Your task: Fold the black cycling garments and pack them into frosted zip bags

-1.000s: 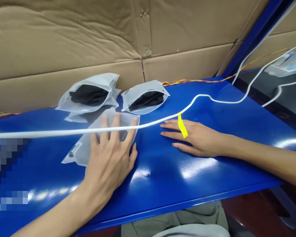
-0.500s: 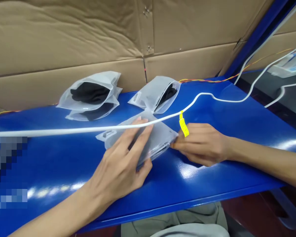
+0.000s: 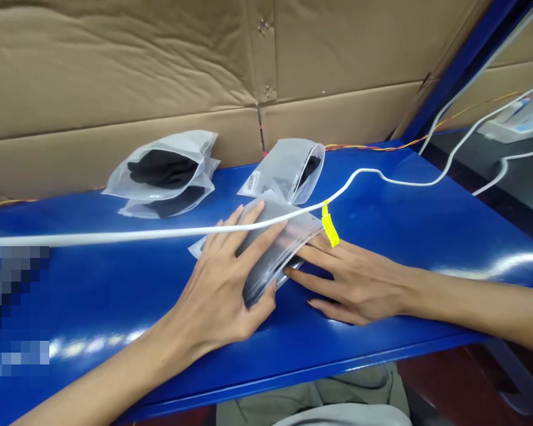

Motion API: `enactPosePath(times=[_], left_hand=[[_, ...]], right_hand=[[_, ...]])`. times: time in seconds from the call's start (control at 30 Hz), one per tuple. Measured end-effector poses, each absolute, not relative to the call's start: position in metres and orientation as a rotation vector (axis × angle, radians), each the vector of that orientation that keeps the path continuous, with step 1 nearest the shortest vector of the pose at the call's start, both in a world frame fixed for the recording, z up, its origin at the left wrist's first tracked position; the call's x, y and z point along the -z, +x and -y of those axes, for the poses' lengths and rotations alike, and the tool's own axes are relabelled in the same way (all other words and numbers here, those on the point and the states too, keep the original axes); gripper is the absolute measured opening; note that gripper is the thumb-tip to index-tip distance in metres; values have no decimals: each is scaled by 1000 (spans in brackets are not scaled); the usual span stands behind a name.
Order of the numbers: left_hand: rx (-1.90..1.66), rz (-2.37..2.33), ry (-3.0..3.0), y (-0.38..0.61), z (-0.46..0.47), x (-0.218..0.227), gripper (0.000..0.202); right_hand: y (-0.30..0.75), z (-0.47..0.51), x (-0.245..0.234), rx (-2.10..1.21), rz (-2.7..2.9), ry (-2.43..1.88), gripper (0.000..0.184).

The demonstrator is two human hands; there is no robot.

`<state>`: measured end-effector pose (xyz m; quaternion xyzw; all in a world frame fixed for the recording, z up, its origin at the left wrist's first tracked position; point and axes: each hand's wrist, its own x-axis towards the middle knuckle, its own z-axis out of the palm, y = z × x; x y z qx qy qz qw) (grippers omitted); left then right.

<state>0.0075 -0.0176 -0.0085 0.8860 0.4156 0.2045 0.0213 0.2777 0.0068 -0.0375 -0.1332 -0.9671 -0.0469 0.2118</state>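
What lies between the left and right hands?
In the head view, a translucent bag with something dark inside: the left hand lies on it, the right hand is at its edge.

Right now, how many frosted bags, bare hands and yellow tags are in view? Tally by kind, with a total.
Frosted bags: 4 (front bag, back middle bag, upper left bag, lower left bag)
Bare hands: 2 (left hand, right hand)
Yellow tag: 1
Total: 7
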Motion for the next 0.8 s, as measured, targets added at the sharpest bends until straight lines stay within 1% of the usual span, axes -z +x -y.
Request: enactPosePath(times=[0.2, 0.3, 0.47, 0.5, 0.63, 0.8], left_hand=[[-640, -1117, 2742, 3, 10, 11, 73], [-557, -1087, 2784, 6, 10, 10, 77], [-483, -1081, 2794, 10, 12, 4, 77], [-482, -1067, 2785, 10, 12, 3, 74], [-465, -1051, 2718, 6, 11, -1, 64], [-445, -1008, 2644, 0, 11, -3, 63]], right_hand=[[276, -1, 31, 164, 2767, -486, 40], [275, 1, 29, 229, 2765, -546, 40], [275, 2, 30, 271, 2735, -514, 45], [276, 2, 30, 278, 2724, -504, 42], [277, 5, 31, 337, 2691, -499, 23], [279, 4, 33, 386, 2556, -420, 15]])
